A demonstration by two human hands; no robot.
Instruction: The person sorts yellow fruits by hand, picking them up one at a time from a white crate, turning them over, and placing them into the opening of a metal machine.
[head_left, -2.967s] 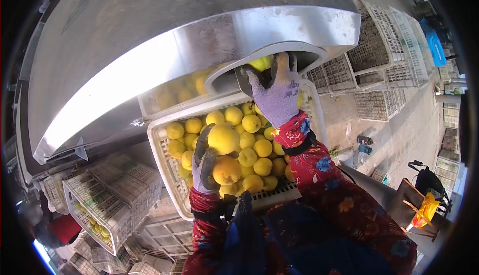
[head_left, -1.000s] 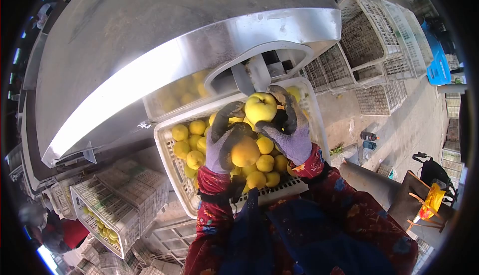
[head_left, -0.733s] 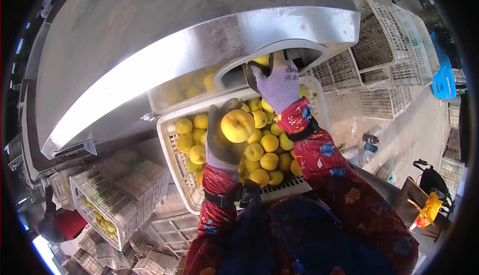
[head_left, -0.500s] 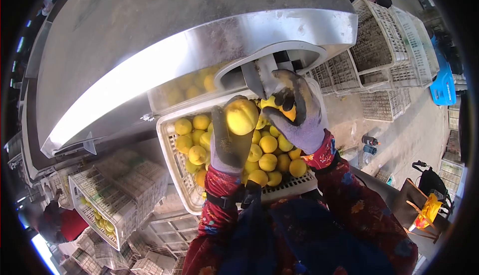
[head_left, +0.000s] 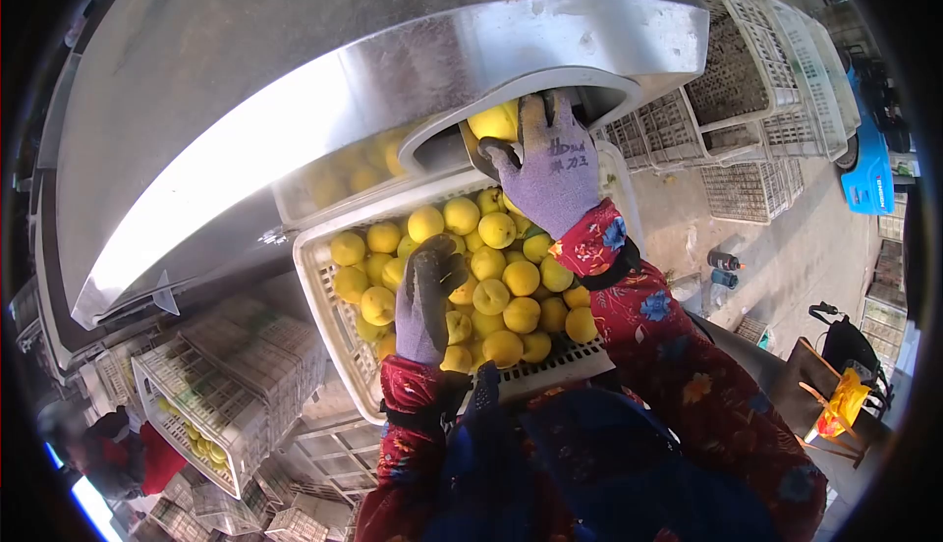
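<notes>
Co-worker (head_left: 128, 456): Although the head is blurred, a red and black garment shows at the near left.
Slatted crate (head_left: 221, 360): just right of the co-worker, with yellow fruit inside.
Metal casing (head_left: 334, 70): large and grey, spanning the far side, its shiny curved front edge turned towards the wearer.
White crate (head_left: 340, 350): in the middle, in front of the casing, well filled with round yellow fruits (head_left: 521, 314).
Left hand (head_left: 425, 306): in a purple glove with dark fingers, over the left part of the white crate; the fingers are loosely bent, and whether they touch or hold a fruit cannot be told.
Single fruit (head_left: 494, 121): yellow, in the casing's opening (head_left: 511, 87), just beyond the far rim of the white crate.
Right hand (head_left: 550, 164): same kind of glove, dark lettering on its back, reaching into the opening; thumb and fingers are spread beside the single fruit, and how firmly they have hold of it cannot be told.
Stacked crates (head_left: 722, 60): at the far right, beyond the opening.
Dark bottle (head_left: 725, 260): on the floor, right of the white crate.
Yellow bag (head_left: 843, 399): at the near right, beside a black backpack (head_left: 847, 345).
Blue object (head_left: 866, 183): farther off, near the right edge.
</notes>
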